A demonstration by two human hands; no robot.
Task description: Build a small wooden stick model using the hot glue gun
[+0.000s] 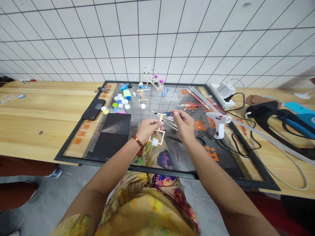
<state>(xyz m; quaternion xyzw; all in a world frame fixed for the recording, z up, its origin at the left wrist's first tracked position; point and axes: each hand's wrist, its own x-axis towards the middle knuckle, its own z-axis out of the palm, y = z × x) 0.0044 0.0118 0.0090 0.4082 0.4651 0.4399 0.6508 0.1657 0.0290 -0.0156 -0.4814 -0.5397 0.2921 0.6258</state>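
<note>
My left hand (150, 130), with a beaded bracelet on its wrist, is closed on a small wooden stick frame (161, 137). The frame has a square base with a white cylinder (155, 142) on its near side and an upright post. Across the top of the post lies a thin stick with a dark tip (157, 113). My right hand (183, 126) pinches at the end of a thin blue piece (167, 113) beside that crosspiece. Whether the two pieces are joined is unclear. Loose sticks (171, 124) lie between my hands on the glass board (147, 160).
Behind stand a similar stick frame (143, 102) and a larger stick model (150, 78). Bottle caps (125, 102), a phone (94, 109) and black sheets (112, 136) lie left. Scissors (201, 141), a white glue gun (219, 124) with a cord, and a power strip (222, 95) are right.
</note>
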